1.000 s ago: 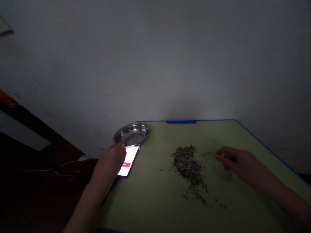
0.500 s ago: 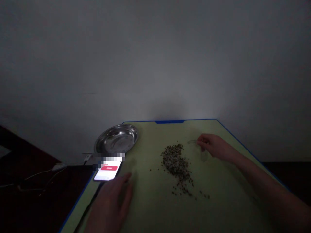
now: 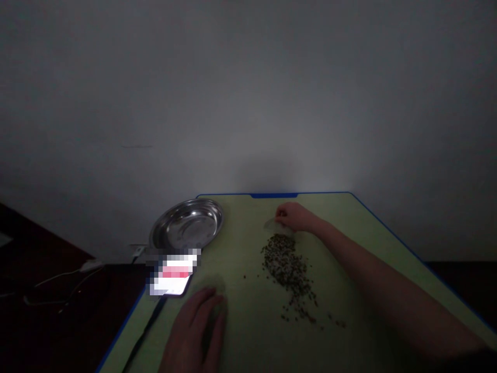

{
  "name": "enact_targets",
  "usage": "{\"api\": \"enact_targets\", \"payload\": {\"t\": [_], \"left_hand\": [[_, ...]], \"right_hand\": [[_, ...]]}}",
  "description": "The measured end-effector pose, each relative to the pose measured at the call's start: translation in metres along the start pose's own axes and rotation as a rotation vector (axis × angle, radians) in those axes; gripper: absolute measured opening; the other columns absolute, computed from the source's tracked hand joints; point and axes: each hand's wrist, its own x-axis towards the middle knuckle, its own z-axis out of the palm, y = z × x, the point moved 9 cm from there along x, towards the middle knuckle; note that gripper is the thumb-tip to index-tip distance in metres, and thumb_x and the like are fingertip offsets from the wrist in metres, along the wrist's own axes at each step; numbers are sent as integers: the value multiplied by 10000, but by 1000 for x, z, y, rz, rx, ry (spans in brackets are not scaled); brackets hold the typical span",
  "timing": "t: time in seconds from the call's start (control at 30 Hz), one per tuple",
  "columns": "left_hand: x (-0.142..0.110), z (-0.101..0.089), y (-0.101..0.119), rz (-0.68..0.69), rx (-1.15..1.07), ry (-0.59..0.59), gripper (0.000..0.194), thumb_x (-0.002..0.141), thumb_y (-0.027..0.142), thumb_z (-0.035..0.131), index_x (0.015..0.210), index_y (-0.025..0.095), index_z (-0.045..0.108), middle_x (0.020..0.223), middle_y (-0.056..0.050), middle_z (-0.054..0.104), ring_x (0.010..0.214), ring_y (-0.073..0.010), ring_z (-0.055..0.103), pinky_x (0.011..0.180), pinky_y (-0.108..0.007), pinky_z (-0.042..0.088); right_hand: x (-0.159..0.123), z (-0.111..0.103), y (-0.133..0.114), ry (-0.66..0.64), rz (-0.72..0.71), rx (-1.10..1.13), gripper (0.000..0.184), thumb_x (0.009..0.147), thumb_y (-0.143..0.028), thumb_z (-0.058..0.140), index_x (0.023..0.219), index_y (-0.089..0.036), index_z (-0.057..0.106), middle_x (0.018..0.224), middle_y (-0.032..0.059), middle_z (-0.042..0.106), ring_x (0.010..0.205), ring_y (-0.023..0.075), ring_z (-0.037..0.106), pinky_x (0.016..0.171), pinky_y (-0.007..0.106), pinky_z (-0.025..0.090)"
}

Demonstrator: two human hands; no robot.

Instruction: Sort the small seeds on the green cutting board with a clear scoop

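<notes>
My right hand (image 3: 293, 216) reaches over the far end of a loose heap of small dark and pale grains or seeds (image 3: 287, 264). Its fingers are closed on a clear, see-through piece (image 3: 269, 223), whose exact kind I cannot make out. My left hand (image 3: 196, 324) rests low over the near left of the table, fingers loosely curved and the thumb apart. Nothing shows in its grip. A lit phone (image 3: 174, 274), partly blurred out, lies just beyond the left hand.
At the far left edge stands a shallow steel bowl (image 3: 190, 228). The green table (image 3: 240, 336) has a blue rim and meets a grey wall (image 3: 248, 103). A dark strap (image 3: 143, 331) runs below the phone; white cables (image 3: 91, 266) lie off the table's left side.
My right hand has moved left with the clear piece, from beside the heap to its far end. My left hand has shifted slightly right and toward me.
</notes>
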Motion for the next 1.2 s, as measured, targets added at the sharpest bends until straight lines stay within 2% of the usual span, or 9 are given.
{"api": "enact_targets", "payload": {"t": [0.17,0.3,0.43,0.53,0.63,0.8,0.93,1.1,1.2], "left_hand": [[-4,2,-3,-48,-12,-46,272,931,340,507,1163,252,620,1189,-88,706,1062,-271,703,879,-467,607],[-6,2,-7,-95,-29,-71,310,943,334,492,1234,255,564,1229,-87,688,1094,-263,689,907,-450,595],[-7,3,-9,-125,-46,-80,326,952,334,477,1262,251,532,1231,-95,686,1097,-268,687,909,-463,591],[-7,5,-10,-136,-64,-104,332,951,336,478,1269,254,528,1240,-99,678,1110,-273,679,919,-474,582],[-8,6,-10,-152,-97,-108,334,951,344,477,1271,261,525,1259,-102,660,1133,-276,661,942,-491,566],[-10,8,-16,-263,-183,-126,339,959,382,450,1270,265,519,1267,-105,644,1148,-280,641,967,-536,537],[-12,4,-25,-406,-288,-113,381,947,439,455,1267,247,529,1271,-118,642,1151,-294,634,956,-540,538],[-13,-2,-29,-513,-408,-61,406,933,480,471,1260,249,540,1290,-113,639,1186,-292,613,981,-505,521],[-14,-6,-30,-554,-467,-8,402,940,469,456,1280,265,526,1284,-98,644,1183,-282,616,988,-486,517]], "right_hand": [[0,9,-58,-21,-218,-75,273,941,-342,603,1150,-170,632,1165,80,651,982,212,644,844,429,536],[-15,14,-98,-40,-375,-96,144,879,-259,652,956,-162,725,959,67,730,885,191,654,808,328,482],[-34,26,-126,-107,-515,-88,135,834,-246,669,919,-187,756,912,51,756,818,173,655,732,272,436],[-50,37,-136,-174,-602,-69,134,826,-267,677,908,-203,761,877,31,758,783,155,651,705,252,421],[-66,40,-135,-219,-655,-51,117,821,-271,683,888,-210,758,838,17,749,746,141,639,674,241,411],[-77,22,-127,-185,-656,-20,142,840,-276,668,912,-180,743,846,35,731,729,138,618,664,244,412],[-79,14,-143,-147,-686,12,161,853,-272,660,951,-163,729,897,46,719,768,134,614,704,240,424],[-88,37,-186,-89,-823,-15,153,832,-126,597,928,-164,710,951,53,706,847,152,612,773,251,428],[-93,55,-196,-78,-854,-32,197,804,-49,543,880,-165,682,952,54,687,870,156,603,787,249,429]]}}
